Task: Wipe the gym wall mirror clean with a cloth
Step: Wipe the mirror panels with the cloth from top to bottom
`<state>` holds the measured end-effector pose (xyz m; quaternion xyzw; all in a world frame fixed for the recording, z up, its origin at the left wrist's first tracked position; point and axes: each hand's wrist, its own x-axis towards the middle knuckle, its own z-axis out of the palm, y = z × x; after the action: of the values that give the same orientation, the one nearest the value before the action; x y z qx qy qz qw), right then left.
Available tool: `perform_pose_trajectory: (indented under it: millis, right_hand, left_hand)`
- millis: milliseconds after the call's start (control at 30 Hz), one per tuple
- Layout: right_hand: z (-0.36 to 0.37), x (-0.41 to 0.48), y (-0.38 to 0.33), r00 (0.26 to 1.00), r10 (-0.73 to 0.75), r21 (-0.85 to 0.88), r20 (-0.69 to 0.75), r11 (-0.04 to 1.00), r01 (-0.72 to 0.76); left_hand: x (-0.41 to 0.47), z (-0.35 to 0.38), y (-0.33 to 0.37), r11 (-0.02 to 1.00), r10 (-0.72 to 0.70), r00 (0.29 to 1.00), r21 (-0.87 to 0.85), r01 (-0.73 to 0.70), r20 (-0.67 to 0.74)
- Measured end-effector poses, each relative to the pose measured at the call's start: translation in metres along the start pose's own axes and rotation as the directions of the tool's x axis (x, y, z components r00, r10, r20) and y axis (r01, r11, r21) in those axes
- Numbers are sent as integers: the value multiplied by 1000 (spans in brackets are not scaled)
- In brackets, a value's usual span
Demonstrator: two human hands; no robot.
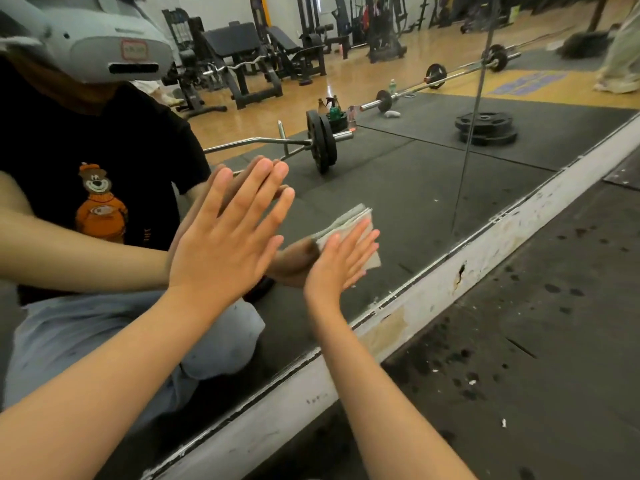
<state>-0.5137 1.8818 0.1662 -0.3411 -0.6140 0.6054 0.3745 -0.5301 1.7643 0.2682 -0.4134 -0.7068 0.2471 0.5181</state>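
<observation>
both hands flat on the mirror, cloth under the right

the person crouches close to the gym wall mirror (433, 174). the left hand (228, 237) lies flat against the glass, fingers straight and a little spread, holding nothing, and its reflection meets it fingertip to fingertip. the right hand (341, 261) sits lower and to the right, near the mirror's bottom edge, its fingers straight and together as they press a folded grey cloth (349, 220) onto the glass. the cloth shows above and to the right of those fingers, its layered edges visible at the top. whether the thumb hooks the cloth cannot be told. the two hands are near each other but do not touch.

below the glass runs a scuffed white frame strip (485, 244), and beside it a dark, speckled rubber floor (536, 323). reflected in the mirror are a loaded barbell (322, 143), a few bottles (334, 110) behind it, and a stack of weight plates (485, 128) on the mat.
</observation>
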Motion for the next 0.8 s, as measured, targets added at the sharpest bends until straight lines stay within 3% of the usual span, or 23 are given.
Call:
perform_pose_trajectory:
  millis: [167, 300, 567, 700, 800]
  right_hand:
    - [-50, 132, -24, 980, 58, 72, -189, 996, -45]
    - [-82, 193, -14, 974, 112, 126, -196, 988, -88]
    - [-79, 174, -20, 974, 142, 148, -179, 982, -116]
    - [-40, 83, -24, 998, -12, 6, -67, 1000, 12]
    - [-10, 6, -22, 935, -338, -130, 110, 928, 350]
  left_hand:
    - [2, -3, 0, 999, 10, 1000, 44, -10, 12]
    - [0, 0, 4, 997, 9, 1000, 75, -10, 18]
    - [0, 1, 3, 998, 5, 1000, 68, -3, -27]
    - [0, 0, 2, 1000, 3, 999, 28, -2, -42]
    - [0, -3, 0, 998, -27, 998, -59, 24, -49]
